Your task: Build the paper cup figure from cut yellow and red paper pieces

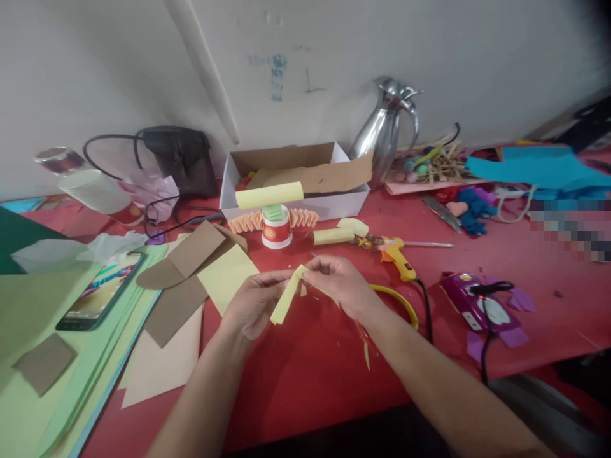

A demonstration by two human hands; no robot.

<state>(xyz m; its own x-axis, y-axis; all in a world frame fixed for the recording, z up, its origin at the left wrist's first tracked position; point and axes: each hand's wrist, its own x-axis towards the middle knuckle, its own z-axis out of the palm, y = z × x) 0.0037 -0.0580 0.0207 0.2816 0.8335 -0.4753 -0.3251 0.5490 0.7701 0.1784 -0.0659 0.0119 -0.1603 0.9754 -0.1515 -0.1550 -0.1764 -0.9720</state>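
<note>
One yellow strip, pinched by left hand and right hand, slants lengthwise down and left.

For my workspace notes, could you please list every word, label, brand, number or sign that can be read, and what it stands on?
No text can be read clearly.
Blue writing on the wall: too blurred.
Gold print on the red paper cup: too small.
Phone screen: nothing legible.
</note>
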